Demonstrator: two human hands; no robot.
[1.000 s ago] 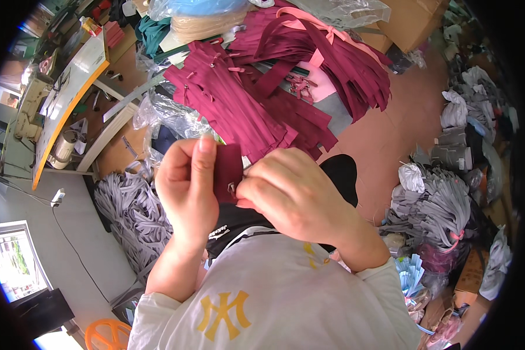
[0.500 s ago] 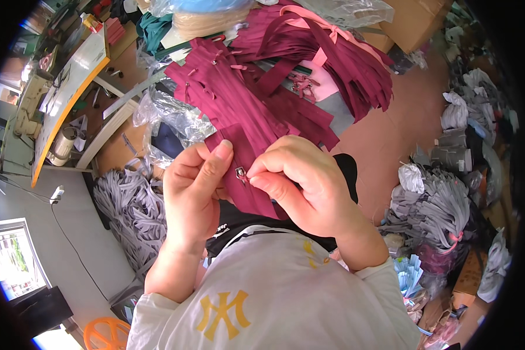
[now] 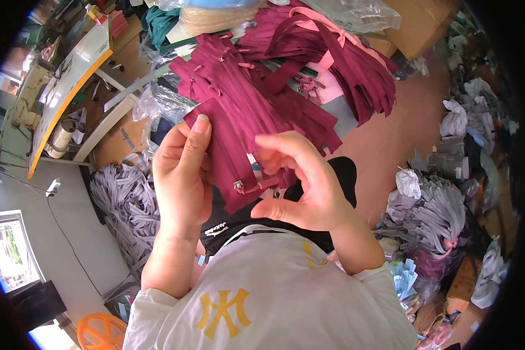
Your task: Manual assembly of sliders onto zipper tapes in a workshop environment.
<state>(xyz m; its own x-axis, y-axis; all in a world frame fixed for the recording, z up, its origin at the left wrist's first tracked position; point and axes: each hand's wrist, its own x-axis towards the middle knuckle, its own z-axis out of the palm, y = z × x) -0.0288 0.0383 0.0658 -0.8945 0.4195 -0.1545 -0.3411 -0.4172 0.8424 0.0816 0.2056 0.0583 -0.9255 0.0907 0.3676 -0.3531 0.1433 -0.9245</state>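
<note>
My left hand (image 3: pixel 181 169) pinches a maroon zipper (image 3: pixel 220 153) near its upper end, thumb on top. Close to the zipper's lower end sits a metal slider (image 3: pixel 238 185), with a maroon pull (image 3: pixel 262 185) pointing right. My right hand (image 3: pixel 309 186) is just to the right, fingers curved and thumb apart, holding nothing that I can see. Beyond the hands lies a stack of maroon zippers (image 3: pixel 239 87), several with sliders and pulls on them. Loose maroon pulls (image 3: pixel 309 87) lie beside the stack.
A maroon bundle tied with a pink strip (image 3: pixel 341 41) lies at the far right of the stack. Clear plastic bags (image 3: pixel 166 102) are at its left. Grey strips heap on the left (image 3: pixel 128 204) and right (image 3: pixel 434 204). A yellow-edged table (image 3: pixel 70 93) stands at left.
My right hand has let go of the slider area and moved away with its fingers spread. The pull now points right from the slider. My left hand has shifted slightly left with the zipper.
</note>
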